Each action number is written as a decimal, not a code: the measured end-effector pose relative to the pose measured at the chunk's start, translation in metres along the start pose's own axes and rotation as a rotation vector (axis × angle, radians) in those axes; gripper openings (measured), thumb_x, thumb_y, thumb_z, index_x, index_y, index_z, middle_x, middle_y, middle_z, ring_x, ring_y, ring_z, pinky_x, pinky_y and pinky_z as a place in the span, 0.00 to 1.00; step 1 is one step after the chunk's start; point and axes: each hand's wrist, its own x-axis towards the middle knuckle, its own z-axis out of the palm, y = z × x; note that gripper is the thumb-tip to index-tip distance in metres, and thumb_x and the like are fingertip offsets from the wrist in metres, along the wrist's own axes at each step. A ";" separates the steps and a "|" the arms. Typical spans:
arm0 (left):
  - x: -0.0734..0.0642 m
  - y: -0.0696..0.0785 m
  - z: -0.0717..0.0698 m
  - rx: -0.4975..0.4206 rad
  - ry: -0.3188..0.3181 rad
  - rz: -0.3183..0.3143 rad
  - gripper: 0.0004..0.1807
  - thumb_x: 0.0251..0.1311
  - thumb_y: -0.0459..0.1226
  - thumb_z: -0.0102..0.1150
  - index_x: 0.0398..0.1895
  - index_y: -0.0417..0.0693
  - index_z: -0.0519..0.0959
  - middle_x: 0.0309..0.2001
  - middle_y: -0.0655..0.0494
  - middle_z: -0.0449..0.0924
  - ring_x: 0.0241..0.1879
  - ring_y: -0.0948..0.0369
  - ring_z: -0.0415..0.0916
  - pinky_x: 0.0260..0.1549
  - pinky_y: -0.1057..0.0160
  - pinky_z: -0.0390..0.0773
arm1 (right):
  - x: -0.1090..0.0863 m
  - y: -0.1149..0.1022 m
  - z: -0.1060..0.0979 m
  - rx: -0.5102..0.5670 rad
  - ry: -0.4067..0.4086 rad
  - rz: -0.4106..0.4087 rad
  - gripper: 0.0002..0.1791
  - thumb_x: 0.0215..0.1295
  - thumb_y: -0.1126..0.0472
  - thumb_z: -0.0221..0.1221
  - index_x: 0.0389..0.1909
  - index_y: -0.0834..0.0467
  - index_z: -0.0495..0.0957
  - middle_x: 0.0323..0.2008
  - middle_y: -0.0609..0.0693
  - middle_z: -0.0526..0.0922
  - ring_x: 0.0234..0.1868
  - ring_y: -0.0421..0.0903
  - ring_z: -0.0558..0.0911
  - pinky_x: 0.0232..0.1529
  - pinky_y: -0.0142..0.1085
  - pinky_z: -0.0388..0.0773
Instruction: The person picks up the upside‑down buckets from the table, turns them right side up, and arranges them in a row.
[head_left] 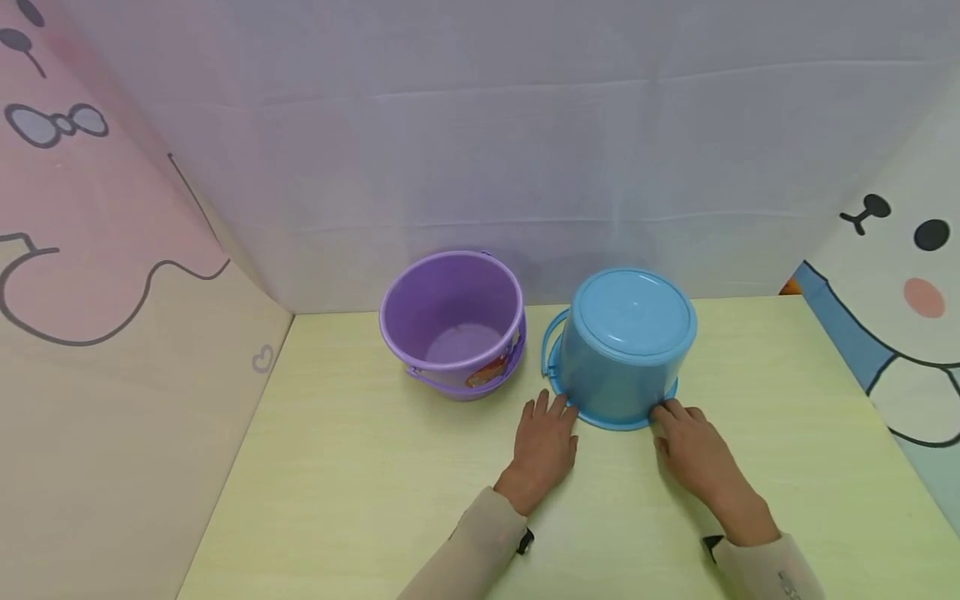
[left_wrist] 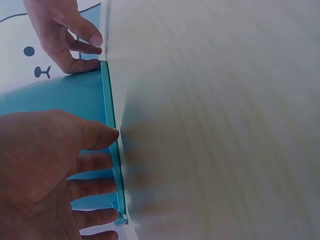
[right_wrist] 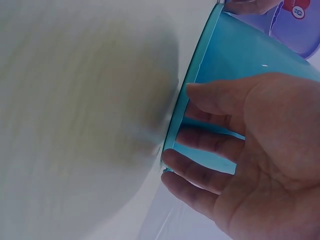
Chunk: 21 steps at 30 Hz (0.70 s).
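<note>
A blue bucket (head_left: 630,371) stands upside down on the table, its base facing up and its wide rim on the tabletop. My left hand (head_left: 543,446) is at the near left of that rim, fingers extended and spread. At the near right, my right hand (head_left: 693,446) touches the rim with loosely bent fingers. In the left wrist view, the left thumb (left_wrist: 102,135) lies against the rim's edge. The right wrist view shows the right fingers (right_wrist: 200,170) along the bucket's edge, not curled round it.
Left of the blue bucket, a purple bucket (head_left: 450,287) stands upright with its mouth up. The pale yellow table (head_left: 337,500) meets a whitish cloth wall (head_left: 487,150) behind the buckets. Side panels with cartoon drawings (head_left: 97,208) flank the table.
</note>
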 end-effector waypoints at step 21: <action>-0.003 -0.001 0.000 -0.005 0.108 0.027 0.13 0.64 0.47 0.73 0.47 0.57 0.83 0.50 0.60 0.78 0.54 0.56 0.73 0.56 0.57 0.75 | -0.004 0.000 0.002 0.021 0.038 -0.047 0.18 0.49 0.80 0.70 0.39 0.63 0.78 0.37 0.57 0.76 0.39 0.63 0.76 0.41 0.55 0.80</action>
